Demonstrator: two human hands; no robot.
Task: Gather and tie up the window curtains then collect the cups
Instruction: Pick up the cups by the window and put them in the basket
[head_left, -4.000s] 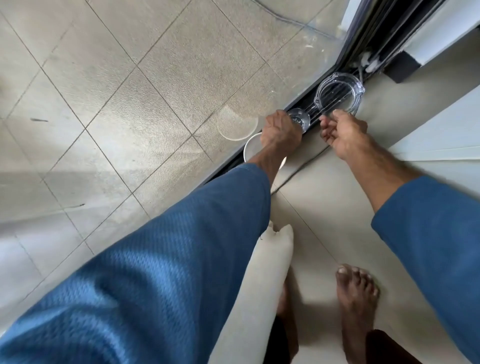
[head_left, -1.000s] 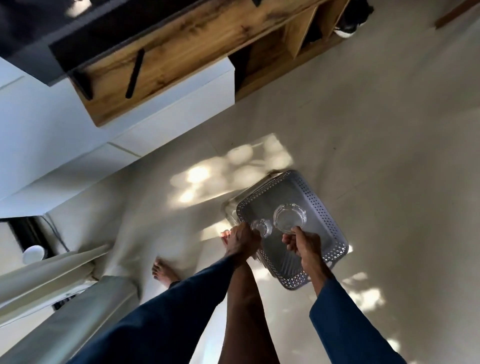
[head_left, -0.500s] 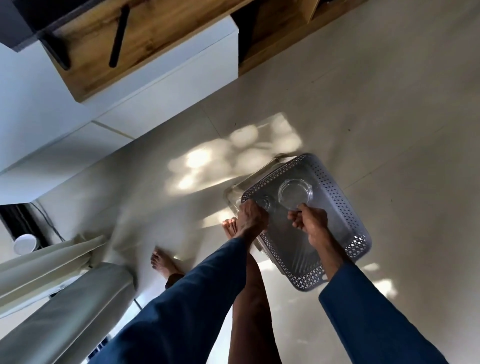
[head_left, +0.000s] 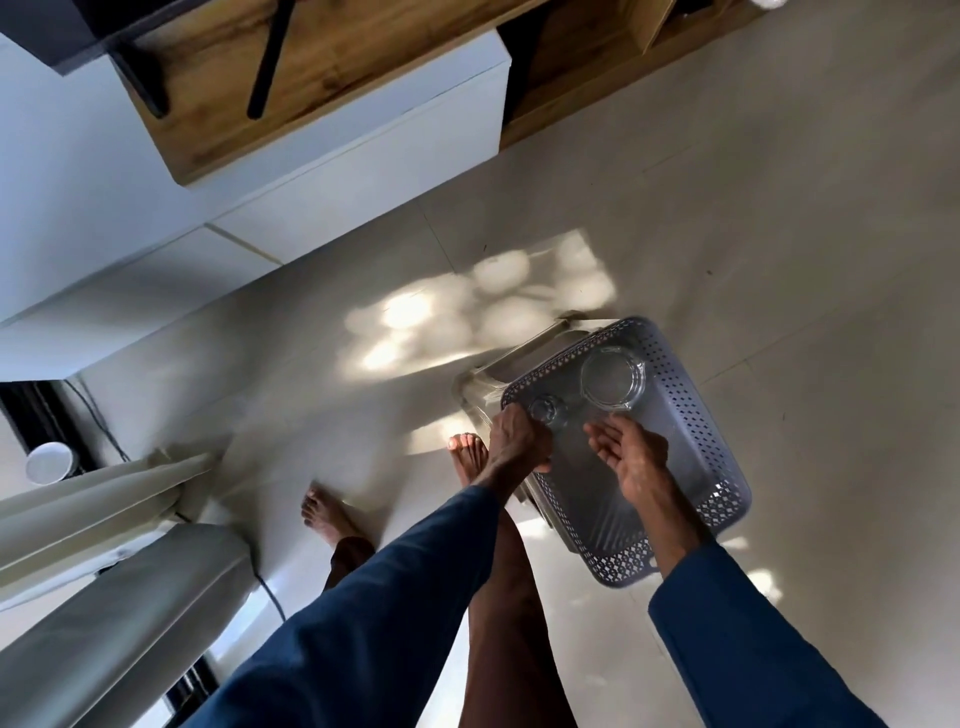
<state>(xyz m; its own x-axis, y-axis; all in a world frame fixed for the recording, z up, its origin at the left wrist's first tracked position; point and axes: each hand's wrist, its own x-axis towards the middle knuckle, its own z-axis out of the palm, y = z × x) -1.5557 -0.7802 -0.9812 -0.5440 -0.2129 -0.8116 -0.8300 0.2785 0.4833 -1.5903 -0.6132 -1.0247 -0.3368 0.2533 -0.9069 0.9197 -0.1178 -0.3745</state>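
1 basket holds 1 small cup and 1 wide cup.

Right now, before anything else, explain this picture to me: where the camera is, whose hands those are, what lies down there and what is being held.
There is no machine here. One wide camera sits on a person's head and looks down, so you see their own blue sleeves and bare feet on the tiled floor. A grey perforated basket rests on what looks like a clear box. A large glass cup stands inside the basket. The right hand is open next to that cup and holds nothing. The left hand curls its fingers at a small glass cup and seems to hold it. At far left are the gathered curtains.
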